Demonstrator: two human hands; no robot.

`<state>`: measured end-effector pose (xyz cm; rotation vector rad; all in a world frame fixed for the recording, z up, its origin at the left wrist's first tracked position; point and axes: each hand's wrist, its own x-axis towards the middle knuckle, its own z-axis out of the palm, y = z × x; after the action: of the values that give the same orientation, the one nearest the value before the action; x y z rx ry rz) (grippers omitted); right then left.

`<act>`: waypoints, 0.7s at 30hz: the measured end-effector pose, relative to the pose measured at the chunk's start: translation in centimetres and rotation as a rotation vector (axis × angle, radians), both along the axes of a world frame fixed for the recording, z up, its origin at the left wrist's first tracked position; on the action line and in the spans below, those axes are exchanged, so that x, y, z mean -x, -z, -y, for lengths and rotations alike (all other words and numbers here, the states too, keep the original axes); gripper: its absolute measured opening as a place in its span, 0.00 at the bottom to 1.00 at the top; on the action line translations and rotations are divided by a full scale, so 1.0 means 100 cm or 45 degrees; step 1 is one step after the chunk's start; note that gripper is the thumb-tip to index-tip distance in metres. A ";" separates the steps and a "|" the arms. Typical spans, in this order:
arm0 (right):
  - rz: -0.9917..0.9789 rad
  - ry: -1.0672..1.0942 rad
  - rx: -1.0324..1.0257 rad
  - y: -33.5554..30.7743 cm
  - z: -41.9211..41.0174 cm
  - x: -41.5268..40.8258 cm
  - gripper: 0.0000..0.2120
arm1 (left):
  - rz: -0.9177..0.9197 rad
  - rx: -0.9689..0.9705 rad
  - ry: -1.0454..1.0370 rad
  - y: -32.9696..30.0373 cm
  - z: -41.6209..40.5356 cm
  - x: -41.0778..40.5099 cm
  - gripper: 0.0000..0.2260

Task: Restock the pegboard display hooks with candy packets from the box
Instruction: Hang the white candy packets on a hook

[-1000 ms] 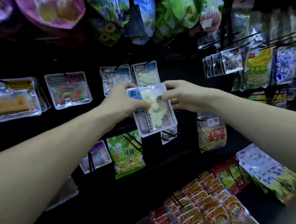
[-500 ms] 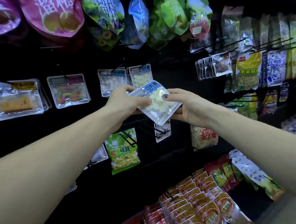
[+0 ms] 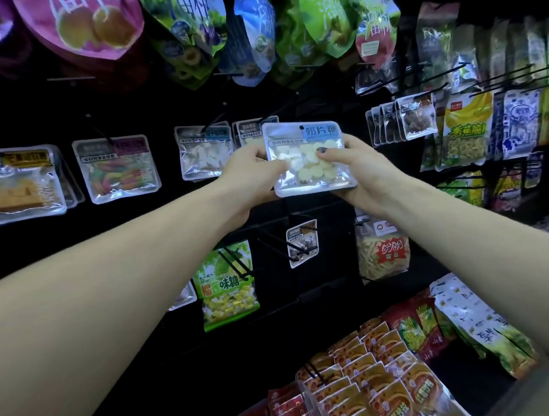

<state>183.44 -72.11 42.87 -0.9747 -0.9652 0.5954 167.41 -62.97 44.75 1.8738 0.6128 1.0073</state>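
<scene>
Packet [image 3: 308,159] got rotated upright since earlier, now facing the pegboard [image 3: 163,95]. Left hand [image 3: 252,177] and right hand [image 3: 357,167] each clamped a side. Hook behind it hidden; box not visible.

Both forearms bare, no sleeves in frame up to the picture edge. No watch, bands or rings visible on either wrist or on the hands: left hand [image 3: 252,180], right hand [image 3: 366,173]. Right thumbnail [image 3: 322,153] has dark polish, bluish-grey. Other nails hidden or too blurred to tell.
</scene>
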 end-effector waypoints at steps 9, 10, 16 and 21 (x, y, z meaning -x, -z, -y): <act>0.056 0.049 0.178 -0.038 -0.023 -0.034 0.15 | 0.146 -0.069 -0.024 -0.025 -0.023 -0.035 0.07; 0.063 0.086 0.157 -0.042 -0.027 -0.037 0.16 | 0.156 -0.076 -0.032 -0.027 -0.026 -0.039 0.07; 0.054 0.191 0.098 -0.056 -0.047 -0.042 0.14 | 0.217 -0.096 -0.108 -0.042 -0.041 -0.053 0.08; 0.063 0.233 0.065 -0.058 -0.059 -0.045 0.12 | 0.231 -0.096 -0.104 -0.043 -0.052 -0.056 0.11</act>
<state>187.97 -66.16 48.66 -1.1141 -0.8968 0.4457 173.00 -57.75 49.06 1.8098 0.5536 1.2535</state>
